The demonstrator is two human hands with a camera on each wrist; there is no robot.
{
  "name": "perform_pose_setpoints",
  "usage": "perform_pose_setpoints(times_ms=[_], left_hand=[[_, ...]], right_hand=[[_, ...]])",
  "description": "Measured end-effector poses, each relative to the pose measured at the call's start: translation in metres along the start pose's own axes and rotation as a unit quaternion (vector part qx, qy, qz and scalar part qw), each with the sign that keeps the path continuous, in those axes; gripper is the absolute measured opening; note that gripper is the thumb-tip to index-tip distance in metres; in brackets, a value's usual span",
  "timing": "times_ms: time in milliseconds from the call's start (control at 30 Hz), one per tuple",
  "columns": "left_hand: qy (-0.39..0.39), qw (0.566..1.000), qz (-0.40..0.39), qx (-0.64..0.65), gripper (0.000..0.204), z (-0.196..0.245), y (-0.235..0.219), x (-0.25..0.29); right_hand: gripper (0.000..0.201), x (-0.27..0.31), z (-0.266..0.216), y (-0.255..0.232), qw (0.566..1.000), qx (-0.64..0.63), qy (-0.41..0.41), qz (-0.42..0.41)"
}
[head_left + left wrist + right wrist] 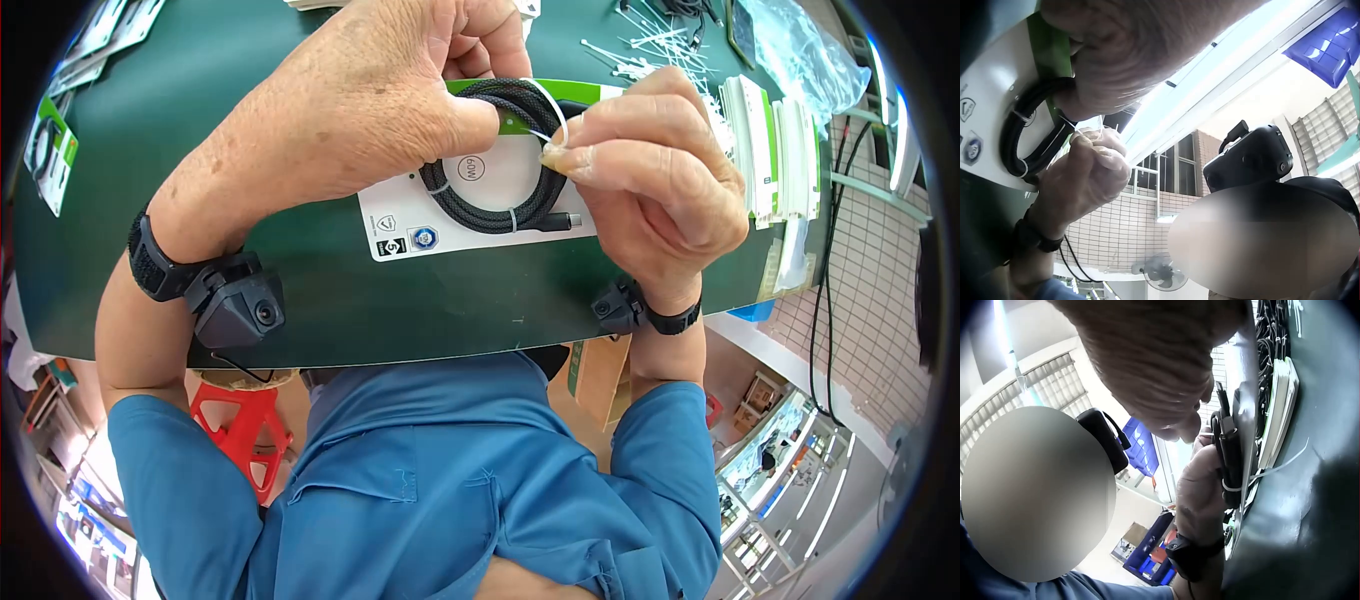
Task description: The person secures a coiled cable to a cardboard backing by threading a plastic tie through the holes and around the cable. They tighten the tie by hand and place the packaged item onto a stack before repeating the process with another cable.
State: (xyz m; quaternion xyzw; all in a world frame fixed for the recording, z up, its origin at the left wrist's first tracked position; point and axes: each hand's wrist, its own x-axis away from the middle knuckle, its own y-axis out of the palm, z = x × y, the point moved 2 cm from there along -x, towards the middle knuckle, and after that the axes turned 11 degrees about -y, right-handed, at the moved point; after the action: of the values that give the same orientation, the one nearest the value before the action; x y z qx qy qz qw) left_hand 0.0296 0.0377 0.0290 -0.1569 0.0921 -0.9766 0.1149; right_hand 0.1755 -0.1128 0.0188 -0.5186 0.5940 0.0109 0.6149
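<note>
The cable (550,190) could slip if the left hand (375,110) gripping it loosens while the right hand (665,165) pinches the tie (553,103).

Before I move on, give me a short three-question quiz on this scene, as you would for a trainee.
1. What does the right hand pinch?
A) a white tie
B) the plug
C) the red stool

2. True or false: the black cable lies coiled on the card.

3. Fill in: the circled mark printed inside the coil reads ____.

Key: 1 A; 2 true; 3 60W
</note>
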Motion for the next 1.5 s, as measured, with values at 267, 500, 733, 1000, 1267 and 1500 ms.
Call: perform_pose_setpoints(times_ms=[267,500,733,1000,1267,1500], left_hand=[[0.018,0.999,0.013,-0.036,0.016,0.001,-0.003,0.005],[0.017,1.000,0.013,-0.022,0.017,0.001,-0.002,0.005],[0.035,0.998,0.021,-0.048,0.016,0.000,-0.002,0.004],[0.027,0.999,0.025,-0.036,0.016,0.000,-0.001,0.005],[0.005,0.998,0.027,-0.056,0.015,0.003,-0.001,0.006],[0.003,1.000,0.003,0.016,0.010,-0.020,0.012,-0.005]], right_hand=[[0.028,0.002,-0.002,0.005,1.000,0.015,-0.002,-0.006],[0.028,0.002,-0.003,0.005,0.999,0.024,-0.018,-0.015],[0.029,0.002,-0.003,0.004,0.999,0.027,-0.018,-0.011],[0.031,0.001,-0.003,0.010,0.999,0.029,-0.017,0.000],[0.030,-0.003,-0.004,0.018,0.998,0.044,0.015,-0.030],[0.020,-0.004,-0.013,0.015,0.992,0.088,-0.002,-0.086]])
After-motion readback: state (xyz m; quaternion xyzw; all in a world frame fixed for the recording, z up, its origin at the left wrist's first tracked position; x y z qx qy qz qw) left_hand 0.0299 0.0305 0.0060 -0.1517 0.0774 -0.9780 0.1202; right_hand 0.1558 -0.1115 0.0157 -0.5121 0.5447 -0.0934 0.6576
